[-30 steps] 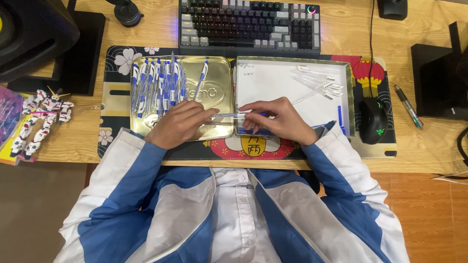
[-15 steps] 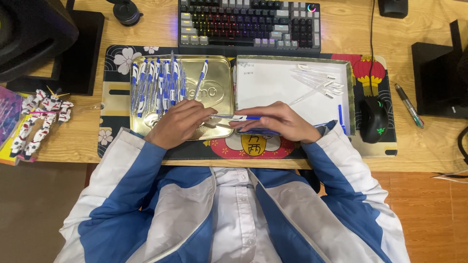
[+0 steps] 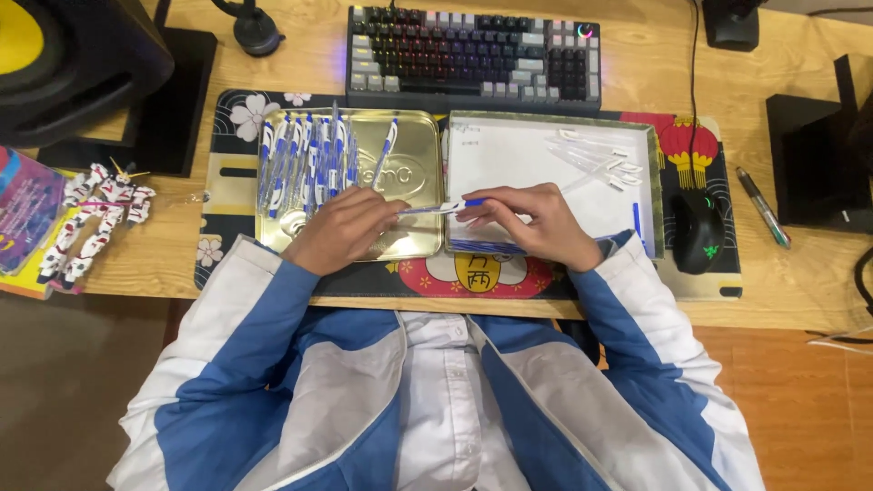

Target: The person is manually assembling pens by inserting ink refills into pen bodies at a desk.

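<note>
Currently both hands pinch one blue-and-white pen (image 3: 443,207) held level over seam between gold tin lid (image 3: 414,173) and tin tray (image 3: 647,191): left hand (image 3: 344,227) fingers closed on barrel, right hand (image 3: 536,221) fingertips closed on blue end. Pen likely light, stiff, smooth plastic, slightly slippery; best gripped mid-barrel. Lid bears embossed lettering; tray lined with white sheet.

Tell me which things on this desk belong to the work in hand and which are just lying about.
In use: pen held by left hand and right hand; pens in tin lid; tin; clear barrels.
Lying about: keyboard, mouse, toy robot, loose pen.
</note>
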